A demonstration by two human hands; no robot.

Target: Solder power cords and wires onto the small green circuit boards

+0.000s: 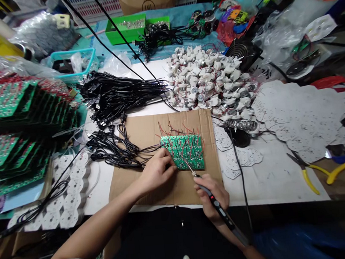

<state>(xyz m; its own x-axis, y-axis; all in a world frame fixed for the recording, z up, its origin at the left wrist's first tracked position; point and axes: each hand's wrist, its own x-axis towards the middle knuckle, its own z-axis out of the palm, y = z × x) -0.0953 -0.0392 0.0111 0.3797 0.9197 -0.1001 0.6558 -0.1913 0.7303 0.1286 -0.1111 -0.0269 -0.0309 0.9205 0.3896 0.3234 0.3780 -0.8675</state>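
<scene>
A green circuit board panel with thin red and black wires standing up from it lies on a cardboard sheet. My right hand is wrapped around a soldering iron with a lit red display. The iron's tip touches or hovers just over the lower middle of the panel. At the panel's left edge, my left hand has its fingers curled closed; what they pinch is hidden. Black power cords run from the left toward that hand, their ends close by the board.
Stacked circuit boards rise at the left. Behind the cardboard lie a bundle of black cords and a heap of white motor parts. To the right are a soldering stand, white plates and yellow-handled pliers.
</scene>
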